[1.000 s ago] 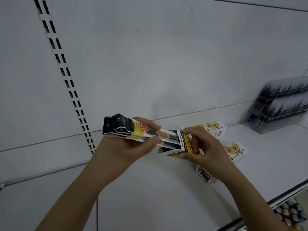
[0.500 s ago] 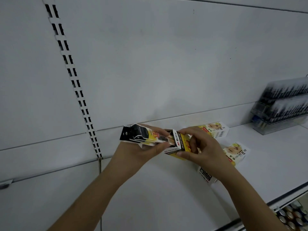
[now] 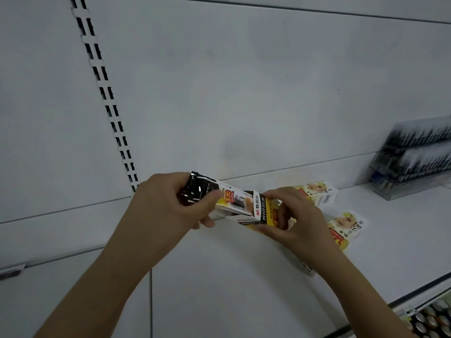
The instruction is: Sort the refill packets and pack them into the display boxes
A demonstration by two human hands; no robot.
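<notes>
So the box (image 3: 258, 213) in my right hand (image 3: 290, 220) reads "M&G" in red on its white flap, with Chinese characters next to it on a black band, and a yellow panel with a red number I can't fully make out. It's thin glossy cardboard, long and rectangular, open at the end facing 9 o'clock. My right fingers and thumb are curled round its closed end. My left hand (image 3: 170, 206) is clamped on a bunch of refill packets (image 3: 214, 193), shiny black plastic at the hanger end, yellow with red print further along. Their far ends sit inside the box mouth, so the packets run from my left grip toward 3 o'clock into the box. All of it is up in the air over the white shelf (image 3: 390, 240). Two more boxes lie flat there: one (image 3: 317, 192) at about 2 o'clock from my right hand, another (image 3: 346, 228) at 3 o'clock, marked "0.5". A clear rack of black pens (image 3: 415, 157) sits far out at 2 o'clock.
</notes>
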